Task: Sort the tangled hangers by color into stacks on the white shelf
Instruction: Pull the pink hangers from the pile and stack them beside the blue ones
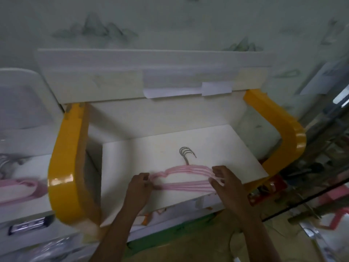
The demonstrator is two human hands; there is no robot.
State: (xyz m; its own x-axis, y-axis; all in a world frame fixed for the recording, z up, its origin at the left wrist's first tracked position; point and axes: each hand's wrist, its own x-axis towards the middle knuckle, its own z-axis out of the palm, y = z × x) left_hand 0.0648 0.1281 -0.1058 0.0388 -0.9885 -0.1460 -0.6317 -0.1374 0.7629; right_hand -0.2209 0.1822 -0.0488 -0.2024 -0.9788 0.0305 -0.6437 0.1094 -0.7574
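Broadly, a patterned wall (170, 21) fills the top of the view, and below it sits a white unit with two glossy yellow side arms (68, 167), one at each end. Between them lies the white shelf (217, 148), a flat board whose front edge runs just under the person's wrists and whose right corner points toward the right yellow arm. Its rear half is bare surface, with open room on both sides of the hooks.

On the front part of the shelf lies a stack of pink hangers (186, 176), several thin pink frames nested flat together, their silver wire hooks (187, 153) fanned out and pointing toward the back (the exact count is hard to tell from the blur).

At the far left, on a separate white surface, another bunch of pink hangers (20, 188) lies blurred.

The left hand (140, 186) pinches the left end of the stack with curled fingers. The right hand (224, 180) holds the right end, its fingers bent over the pink bars.
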